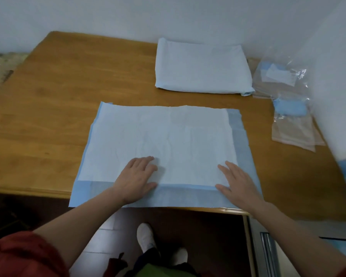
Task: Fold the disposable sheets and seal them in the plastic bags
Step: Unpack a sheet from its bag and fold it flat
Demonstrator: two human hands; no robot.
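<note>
Left grip (137, 176) flat with fingers straight on the blue disposable sheet (168, 136), right grip (236, 182) likewise flat on it, sheet spread on wooden tabletop (68, 86), white wall (108, 13) behind

Far right of your table (68, 96), plastic bags (292, 124): blurred, blue contents unidentifiable. Your left hand (137, 176) and right hand (236, 180) cover stretches of the sheet (164, 136) along its near fold. On the folded stack (202, 68), layer count unreadable.
</note>
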